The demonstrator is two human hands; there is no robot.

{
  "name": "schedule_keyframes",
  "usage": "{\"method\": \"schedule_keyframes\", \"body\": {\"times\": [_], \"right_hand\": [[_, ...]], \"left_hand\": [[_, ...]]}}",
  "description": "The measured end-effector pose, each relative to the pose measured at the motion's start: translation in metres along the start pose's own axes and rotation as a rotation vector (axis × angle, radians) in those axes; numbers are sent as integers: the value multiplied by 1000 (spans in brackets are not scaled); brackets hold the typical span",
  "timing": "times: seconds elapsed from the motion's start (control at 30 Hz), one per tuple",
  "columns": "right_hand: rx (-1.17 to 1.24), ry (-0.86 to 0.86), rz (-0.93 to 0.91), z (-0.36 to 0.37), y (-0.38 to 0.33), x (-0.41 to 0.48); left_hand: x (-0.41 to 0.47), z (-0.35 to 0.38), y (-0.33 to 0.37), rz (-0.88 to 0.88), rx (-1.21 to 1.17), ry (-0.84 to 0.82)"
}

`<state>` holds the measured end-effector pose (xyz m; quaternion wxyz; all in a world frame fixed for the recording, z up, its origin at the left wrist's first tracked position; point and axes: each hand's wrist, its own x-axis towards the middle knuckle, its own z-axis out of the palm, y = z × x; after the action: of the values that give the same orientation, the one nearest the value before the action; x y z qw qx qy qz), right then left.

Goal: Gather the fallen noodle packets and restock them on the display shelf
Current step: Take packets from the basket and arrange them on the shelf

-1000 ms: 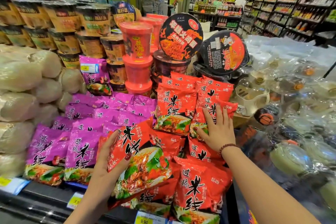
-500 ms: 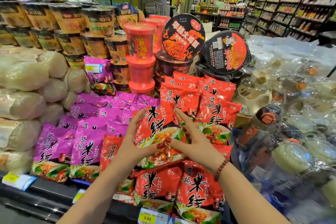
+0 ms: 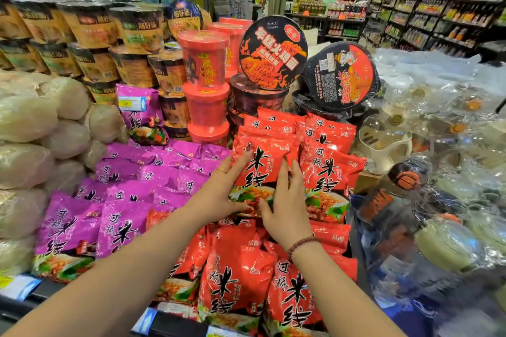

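Observation:
A red noodle packet [image 3: 261, 164] lies tilted on the back rows of the red packet pile [image 3: 241, 282] on the display shelf [image 3: 175, 323]. My left hand [image 3: 219, 194] rests on its left edge with straight fingers, thumb along its lower edge. My right hand [image 3: 287, 200] presses flat on its right half, fingers straight and thumb spread to the left. More red packets [image 3: 328, 167] stand just right of it. Purple packets [image 3: 123, 200] fill the shelf to the left.
Red noodle cups [image 3: 205, 63] and black round bowls [image 3: 273, 52] stand stacked right behind the red packets. Brown cups [image 3: 90, 27] line the back left. Pale bagged goods [image 3: 27, 117] pile up at the left, plastic-wrapped wares [image 3: 438, 200] at the right.
The red packet went from my left hand at the front, up and back onto the rear of the red pile. Both hands followed it and now lie flat on it.

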<state>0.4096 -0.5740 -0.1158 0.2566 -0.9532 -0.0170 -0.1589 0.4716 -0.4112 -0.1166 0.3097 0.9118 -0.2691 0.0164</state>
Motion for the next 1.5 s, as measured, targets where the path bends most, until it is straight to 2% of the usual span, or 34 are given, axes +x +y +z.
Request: {"method": "schedule_keyframes", "body": {"times": [0.07, 0.13, 0.2, 0.3, 0.4, 0.7, 0.83, 0.97, 1.1, 1.23, 1.5], "right_hand": [[-225, 101, -54, 3, 2, 1], [-344, 133, -168, 2, 4, 2], [-420, 87, -248, 4, 10, 6], [-464, -83, -264, 2, 18, 14], [-434, -169, -234, 0, 23, 20], [-476, -221, -221, 10, 30, 30], [-511, -230, -200, 2, 24, 29], [-509, -150, -239, -15, 8, 15], [-415, -59, -298, -23, -25, -12], [-291, 20, -405, -9, -73, -44], [-122, -45, -625, 71, -183, -119]], "left_hand": [[1, 4, -5, 52, 272, 136], [-2, 5, -8, 114, 540, 230], [-3, 5, -7, 195, 681, 209], [1, 6, -13, 273, 783, 161], [13, 4, -19, 252, 792, 92], [21, 8, -22, 180, 786, -38], [13, 0, -9, 149, 805, -53], [-10, -20, -2, 204, 680, 30], [-53, -47, -14, 220, 612, 63], [-116, -73, -34, 150, 520, 99], [-293, -111, -99, -43, 521, 155]]}}
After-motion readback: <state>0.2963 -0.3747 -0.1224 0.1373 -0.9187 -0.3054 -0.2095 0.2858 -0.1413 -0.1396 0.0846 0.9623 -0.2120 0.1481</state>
